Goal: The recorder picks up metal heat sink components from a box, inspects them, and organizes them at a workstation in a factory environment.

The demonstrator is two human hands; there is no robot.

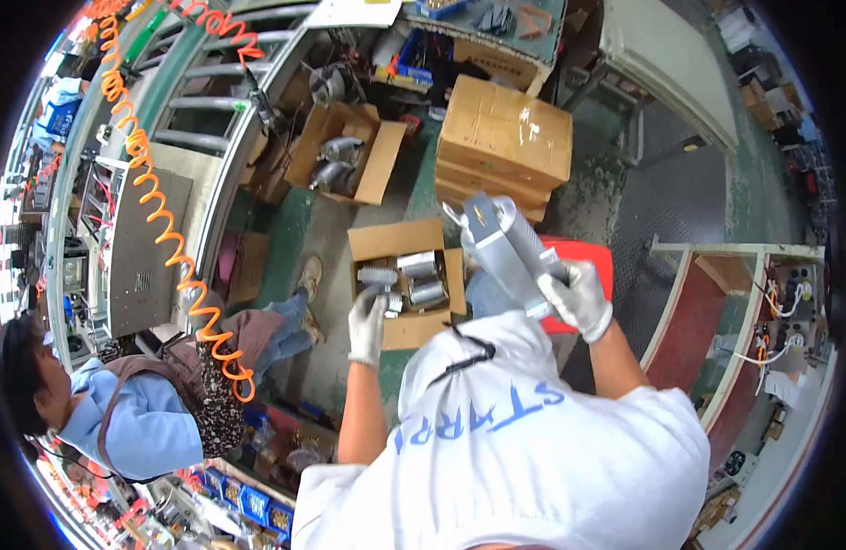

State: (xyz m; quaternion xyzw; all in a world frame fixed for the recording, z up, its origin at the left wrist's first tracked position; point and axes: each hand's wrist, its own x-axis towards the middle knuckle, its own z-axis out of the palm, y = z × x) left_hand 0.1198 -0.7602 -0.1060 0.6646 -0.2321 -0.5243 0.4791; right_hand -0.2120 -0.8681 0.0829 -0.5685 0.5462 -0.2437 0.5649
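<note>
My right hand (579,298), in a whitish work glove, grips the near end of a large grey metal housing (507,252). The housing has a ribbed rounded side and a flat plate, and it is raised and tilted beside the open carton. My left hand (367,328), gloved too, is at the left side of the open cardboard carton (414,334). Its fingers are bent and together, close against a small silver metal part (393,302); the grip itself is partly hidden. Several silver finned metal parts (418,266) lie inside the carton.
Closed brown cartons (505,137) are stacked ahead. Another open carton (345,156) holds metal parts. A red surface (583,266) lies under the right hand. At left, an orange coiled hose (157,202) hangs near a seated co-worker (138,412). A wooden-framed shelf (716,321) stands at right.
</note>
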